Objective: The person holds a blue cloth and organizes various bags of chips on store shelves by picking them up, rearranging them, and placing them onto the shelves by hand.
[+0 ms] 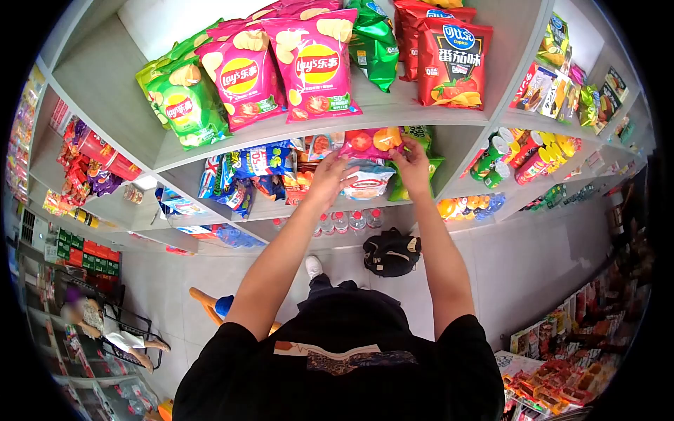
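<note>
A pink chip bag [372, 142] with tomato and chip pictures is at the front of the lower shelf, its upper part hidden under the shelf above. My left hand [331, 181] holds its left edge, with some fingers extended below the bag. My right hand [413, 165] is closed on its right edge. Just under the pink bag sits a white and light-blue snack bag [368, 181]. Green bags [419, 179] lie beside my right hand, and blue snack bags [261, 161] stand left of my left hand.
Above, the upper shelf [393, 116] holds pink Lay's bags [317, 64], green Lay's bags [184, 105] and red Copico bags [453, 64]. Chip cans [493, 158] fill the right compartment. Bottles [340, 222] and a black backpack [392, 252] are below. A person [112, 325] sits at left.
</note>
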